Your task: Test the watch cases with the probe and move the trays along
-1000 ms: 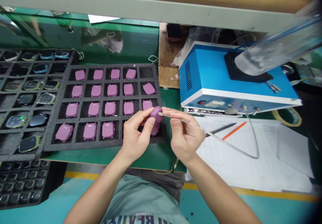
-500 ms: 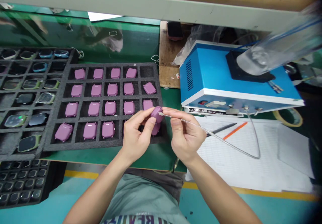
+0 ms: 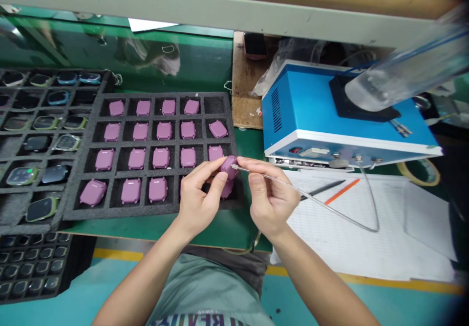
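My left hand (image 3: 201,194) pinches a purple watch case (image 3: 229,166) between thumb and fingers, over the right end of a dark foam tray (image 3: 146,212). My right hand (image 3: 273,194) is closed on a thin metallic cable (image 3: 315,199), whose tip touches the case or sits right against it; the exact contact is too small to tell. The cable loops back to the front of a blue box machine (image 3: 308,101). Purple cases (image 3: 131,190) lie singly in most of the tray's compartments.
Trays of assorted watches (image 3: 40,209) stand at the left. Right of my hands are papers (image 3: 330,243), a black pen (image 3: 326,189), an orange stick (image 3: 342,192) and a tape roll (image 3: 421,172). A shelf edge (image 3: 220,11) crosses the top.
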`<state>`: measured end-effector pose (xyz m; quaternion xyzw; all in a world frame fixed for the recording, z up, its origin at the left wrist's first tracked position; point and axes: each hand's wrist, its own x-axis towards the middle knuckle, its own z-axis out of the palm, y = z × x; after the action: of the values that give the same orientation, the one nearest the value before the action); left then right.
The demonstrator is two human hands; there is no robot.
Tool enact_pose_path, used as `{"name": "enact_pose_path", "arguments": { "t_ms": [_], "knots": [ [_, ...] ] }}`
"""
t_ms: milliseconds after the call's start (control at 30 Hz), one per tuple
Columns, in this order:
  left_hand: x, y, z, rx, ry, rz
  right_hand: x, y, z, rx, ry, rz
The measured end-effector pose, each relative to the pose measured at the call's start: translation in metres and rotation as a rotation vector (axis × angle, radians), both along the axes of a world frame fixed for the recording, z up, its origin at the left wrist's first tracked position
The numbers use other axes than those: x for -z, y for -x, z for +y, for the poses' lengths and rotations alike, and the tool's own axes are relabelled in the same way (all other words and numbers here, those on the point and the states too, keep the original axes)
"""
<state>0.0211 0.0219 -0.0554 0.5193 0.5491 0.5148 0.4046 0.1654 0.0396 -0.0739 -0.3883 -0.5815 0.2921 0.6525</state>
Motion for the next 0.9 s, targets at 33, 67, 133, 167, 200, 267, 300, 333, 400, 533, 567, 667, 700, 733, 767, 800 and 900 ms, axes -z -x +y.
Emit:
{"name": "enact_pose_path", "arguments": {
  "t_ms": [33,67,133,167,200,267,300,333,400,533,567,667,700,733,767,800,900],
  "knots": [
    [0.0000,0.0002,0.0000,0.000,0.002,-0.001,0.0004,-0.0001,-0.0001,0.004,0.002,-0.005],
    [0.0000,0.0005,0.0000,0.002,0.003,-0.001,0.0007,-0.0003,-0.0001,0.007,0.006,-0.011],
    [0.0001,0.0010,-0.0002,0.004,-0.003,0.003,0.0015,-0.0007,-0.0002,0.005,0.009,-0.015],
    [0.0003,0.0012,-0.0003,0.004,-0.006,0.006,0.0019,-0.0008,-0.0002,-0.001,0.007,-0.009],
    [0.0004,0.0014,-0.0004,0.005,-0.008,0.009,0.0023,-0.0009,-0.0001,-0.011,0.006,0.001],
    [0.0006,0.0016,-0.0002,0.006,-0.018,0.011,0.0031,-0.0008,0.0004,-0.029,0.000,0.019],
    [0.0006,0.0017,0.0000,0.009,-0.021,0.011,0.0034,-0.0007,0.0007,-0.035,-0.003,0.024],
    [0.0006,0.0017,0.0004,0.012,-0.026,0.011,0.0036,-0.0005,0.0012,-0.036,-0.003,0.025],
    [0.0007,0.0018,0.0015,0.013,-0.047,0.017,0.0035,0.0002,0.0021,-0.034,-0.001,0.023],
    [0.0006,0.0023,0.0040,-0.002,-0.092,0.040,0.0021,0.0016,0.0039,-0.038,0.015,0.025],
    [0.0005,0.0024,0.0046,-0.005,-0.096,0.043,0.0018,0.0018,0.0042,-0.042,0.015,0.028],
    [0.0000,0.0028,0.0057,-0.010,-0.104,0.048,0.0012,0.0017,0.0045,-0.055,0.015,0.037],
    [0.0000,0.0030,0.0059,-0.011,-0.105,0.050,0.0012,0.0016,0.0045,-0.061,0.016,0.039],
    [0.0001,0.0031,0.0060,-0.011,-0.105,0.051,0.0013,0.0014,0.0045,-0.065,0.017,0.042],
    [0.0003,0.0032,0.0061,-0.012,-0.105,0.051,0.0014,0.0012,0.0045,-0.069,0.019,0.045],
    [0.0006,0.0033,0.0062,-0.012,-0.105,0.053,0.0016,0.0011,0.0046,-0.072,0.020,0.048],
    [0.0013,0.0034,0.0065,-0.017,-0.103,0.059,0.0018,0.0015,0.0050,-0.077,0.027,0.057]
  ]
}}
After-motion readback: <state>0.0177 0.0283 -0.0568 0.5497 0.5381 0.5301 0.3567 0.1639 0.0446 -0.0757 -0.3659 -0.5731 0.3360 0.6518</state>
